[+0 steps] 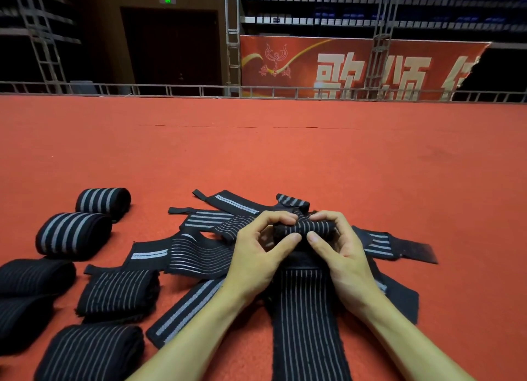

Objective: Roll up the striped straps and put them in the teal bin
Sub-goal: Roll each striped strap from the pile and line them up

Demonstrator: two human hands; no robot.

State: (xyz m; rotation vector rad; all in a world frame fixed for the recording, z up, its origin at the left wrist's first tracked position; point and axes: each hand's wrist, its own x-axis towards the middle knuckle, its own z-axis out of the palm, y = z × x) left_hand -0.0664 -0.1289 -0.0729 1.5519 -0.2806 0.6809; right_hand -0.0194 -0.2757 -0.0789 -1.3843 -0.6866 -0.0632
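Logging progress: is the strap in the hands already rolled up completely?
No, the left hand and right hand pinch a small roll, while the strap's long tail lies flat on the red carpet.

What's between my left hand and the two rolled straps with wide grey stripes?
In the head view, bare red carpet beside the rolled straps, then flat unrolled straps overlapping up to the left hand.

Single head-worn wide-angle view, forward and down, close over the red carpet [256, 152], railing [199, 90] far beyond
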